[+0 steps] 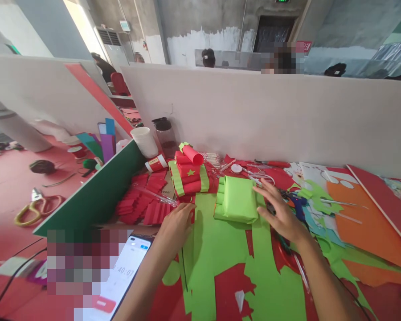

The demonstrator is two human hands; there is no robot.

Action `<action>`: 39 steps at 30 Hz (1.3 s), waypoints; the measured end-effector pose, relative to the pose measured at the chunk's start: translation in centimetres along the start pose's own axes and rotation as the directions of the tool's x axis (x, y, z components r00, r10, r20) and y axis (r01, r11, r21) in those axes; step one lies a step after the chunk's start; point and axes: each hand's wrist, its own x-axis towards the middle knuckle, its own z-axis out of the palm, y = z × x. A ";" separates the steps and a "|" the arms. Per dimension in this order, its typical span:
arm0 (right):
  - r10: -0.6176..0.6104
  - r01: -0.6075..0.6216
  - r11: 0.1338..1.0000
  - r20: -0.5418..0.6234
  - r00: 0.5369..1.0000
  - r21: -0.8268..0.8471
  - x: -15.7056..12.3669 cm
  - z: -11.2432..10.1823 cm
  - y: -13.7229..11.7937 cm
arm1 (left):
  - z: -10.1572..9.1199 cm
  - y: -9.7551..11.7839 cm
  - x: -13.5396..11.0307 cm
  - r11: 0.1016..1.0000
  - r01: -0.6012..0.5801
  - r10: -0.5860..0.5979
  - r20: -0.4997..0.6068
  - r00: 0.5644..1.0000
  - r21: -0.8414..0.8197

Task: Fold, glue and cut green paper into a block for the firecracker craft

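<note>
A light green paper-wrapped block (239,198), with rolled tubes showing along its left side, sits on a cut sheet of light green paper (203,254). My right hand (279,214) is open at the block's right side, thumb and fingers spread, its fingertips close to or touching the edge. My left hand (178,223) rests palm down by the sheet's left edge, fingers loosely bent and nothing visible in them. Behind stands a red and green paper model (190,171) with a yellow star and a red roll on top. Folded red paper strips (158,211) lie left of it.
A phone (128,272) showing a timer lies by my left forearm. Further left are a green divider (96,191) and scissors (38,207). A paper cup (144,141) and a bottle (165,136) stand behind. Paper scraps (324,200) and orange sheets (367,218) cover the right side.
</note>
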 end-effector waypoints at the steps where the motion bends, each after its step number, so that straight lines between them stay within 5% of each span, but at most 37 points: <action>1: 0.025 -0.025 1.000 -0.053 0.998 0.009 0.0 -0.1 0.5 | -0.1 0.1 0.0 1.000 0.016 -0.016 0.023 1.000 -0.003; 4: 0.087 -0.086 0.996 -0.099 0.991 0.016 -0.1 -0.2 2.1 | -0.2 0.3 0.1 0.999 0.036 -0.037 0.085 0.996 0.012; 10: 0.171 -0.171 0.977 0.010 0.985 0.129 -0.4 -0.1 2.9 | -0.5 1.0 0.3 0.998 0.049 -0.051 0.062 0.997 0.037; 16: 0.216 -0.222 0.958 0.052 0.975 0.181 0.0 0.3 1.6 | -0.7 3.6 1.1 0.921 -0.031 0.007 -0.063 0.998 -0.388; 26: 0.236 -0.251 0.942 0.095 0.967 0.224 0.1 1.6 0.4 | 3.3 5.0 3.3 0.724 0.062 0.037 0.127 0.991 -0.687; 39: 0.238 -0.245 0.945 0.056 0.970 0.216 0.2 1.2 -1.4 | 1.1 4.8 2.3 0.693 0.036 0.030 0.078 0.997 -0.720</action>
